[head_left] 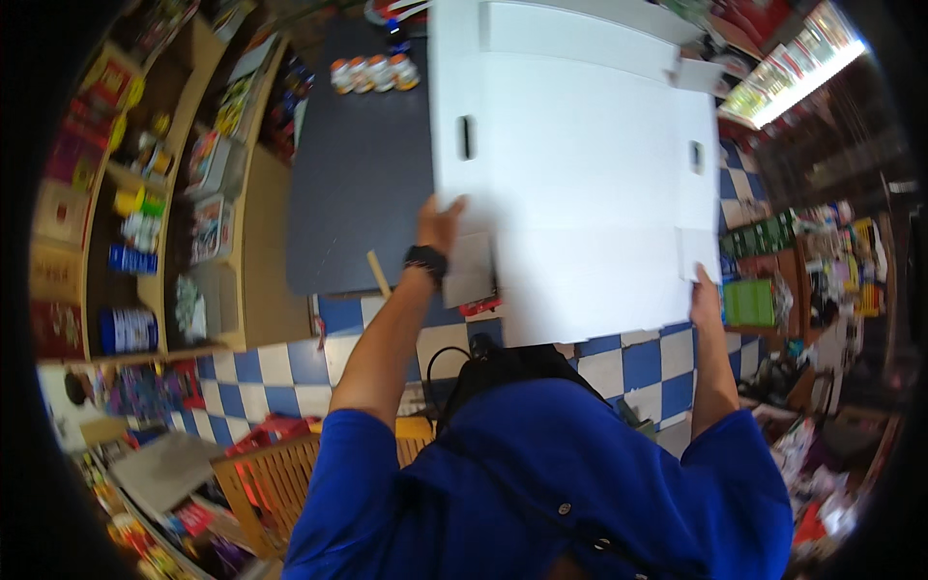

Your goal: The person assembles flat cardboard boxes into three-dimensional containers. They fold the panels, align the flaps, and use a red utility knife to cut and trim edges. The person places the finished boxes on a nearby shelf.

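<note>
Opened white carton [594,184], gripped at opposite edges by left hand [441,224] and right hand [707,296]; unfolding seemingly done, closing up not.

Wooden shelves [266,256] stand beside a dark table [362,193], checkered tiles [599,372] below

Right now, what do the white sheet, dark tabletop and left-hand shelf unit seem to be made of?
White sheet: matte cardboard, most likely, given its creased flaps and cut handle slots.
Dark tabletop: smooth, low-sheen; perhaps laminate or painted wood, as its even colour shows no clear grain.
Shelf unit: probably wood-based board, satin-looking, judging by its flat tan panels.
</note>
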### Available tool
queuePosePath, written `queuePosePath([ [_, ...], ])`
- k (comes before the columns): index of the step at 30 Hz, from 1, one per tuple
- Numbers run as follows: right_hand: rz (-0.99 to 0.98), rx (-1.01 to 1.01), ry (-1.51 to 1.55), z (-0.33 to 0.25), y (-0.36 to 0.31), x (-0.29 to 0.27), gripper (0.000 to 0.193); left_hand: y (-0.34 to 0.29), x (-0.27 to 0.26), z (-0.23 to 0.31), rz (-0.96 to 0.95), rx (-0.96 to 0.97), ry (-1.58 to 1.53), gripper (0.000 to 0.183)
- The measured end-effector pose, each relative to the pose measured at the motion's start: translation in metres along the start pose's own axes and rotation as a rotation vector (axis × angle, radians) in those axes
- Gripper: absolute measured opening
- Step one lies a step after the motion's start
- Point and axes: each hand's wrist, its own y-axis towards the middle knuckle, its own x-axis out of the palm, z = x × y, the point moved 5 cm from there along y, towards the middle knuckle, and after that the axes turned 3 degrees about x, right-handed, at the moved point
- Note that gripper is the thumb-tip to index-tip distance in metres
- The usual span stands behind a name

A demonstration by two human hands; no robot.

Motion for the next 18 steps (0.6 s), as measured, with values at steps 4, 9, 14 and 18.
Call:
queuePosePath([
  [4,0.092,-0.023,-0.036,-0.034,-0.041,-0.057,0.059,-0.046,0.073,0.016,-0.073,0.196,-0.044,0.034],
  [9,0.167,0.011,0.105,-0.035,-0.083,-0.144,0.047,-0.089,0.161,-0.009,-0.044,0.164,-0.036,0.037],
  [14,0.291,0.007,0.135,-0.013,-0.101,-0.138,0.051,-0.075,0.168,-0.021,-0.157,0.111,-0.051,0.048],
  [18,0.196,-0.046,0.174,0.001,-0.064,-0.098,0.056,-0.035,0.12,-0.024,-0.114,0.183,-0.197,0.042],
])
